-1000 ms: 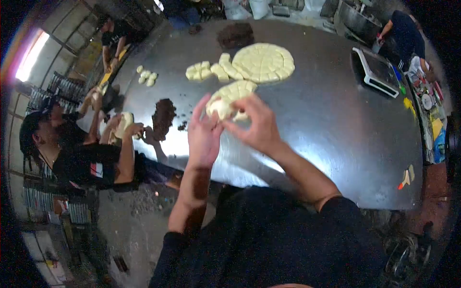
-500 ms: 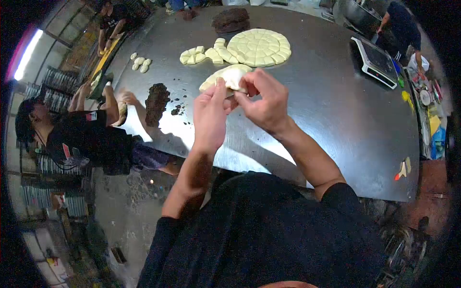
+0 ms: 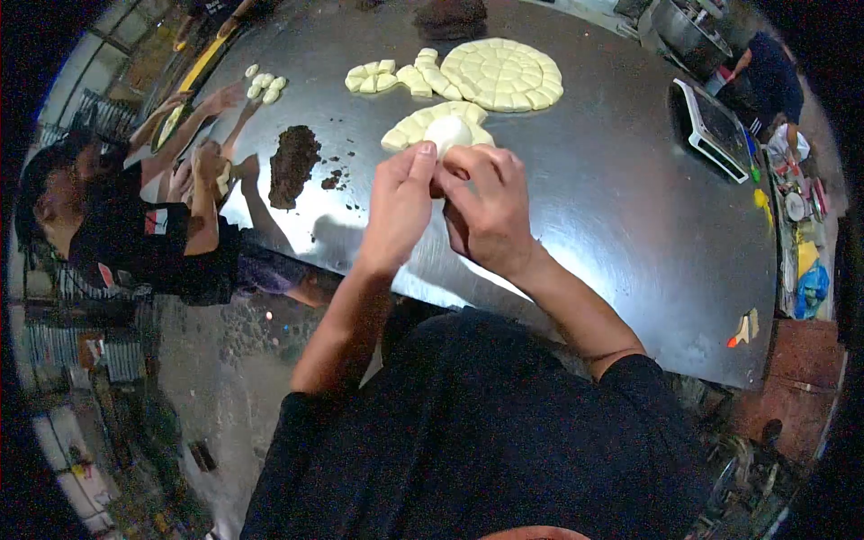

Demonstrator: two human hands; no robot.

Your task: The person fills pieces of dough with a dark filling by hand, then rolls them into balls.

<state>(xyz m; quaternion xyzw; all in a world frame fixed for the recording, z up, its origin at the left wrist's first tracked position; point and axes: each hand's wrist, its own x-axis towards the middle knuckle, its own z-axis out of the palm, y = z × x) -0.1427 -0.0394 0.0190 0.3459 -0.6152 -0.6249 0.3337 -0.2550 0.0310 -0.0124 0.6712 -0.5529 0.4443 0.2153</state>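
Between my two hands, above the metal table [image 3: 585,225], is a smooth white ball of dough [image 3: 448,133]. My left hand [image 3: 402,200] is closed on its left side, the thumb pressed up against it. From the right, my right hand [image 3: 493,202] pinches the dough's lower edge with curled fingers. Just beyond them lies a partial round of cut dough pieces [image 3: 407,132]. Farther back sits a large dough round [image 3: 502,74] scored into many pieces, with smaller cut dough pieces [image 3: 369,77] to its left. A dark brown crumbly mass [image 3: 294,166] lies left of my hands.
A second dark mound [image 3: 450,18] is at the far edge. Several small dough balls [image 3: 265,85] lie at the back left. A co-worker [image 3: 135,216] handles dough at the left edge. On the right stand a scale-like device [image 3: 715,135] and a scraper-like tool [image 3: 745,328].
The white dough now looks rounder and smoother between my fingers. My right hand has turned and come lower. The view has shifted slightly, and the co-worker's arms at left have moved.
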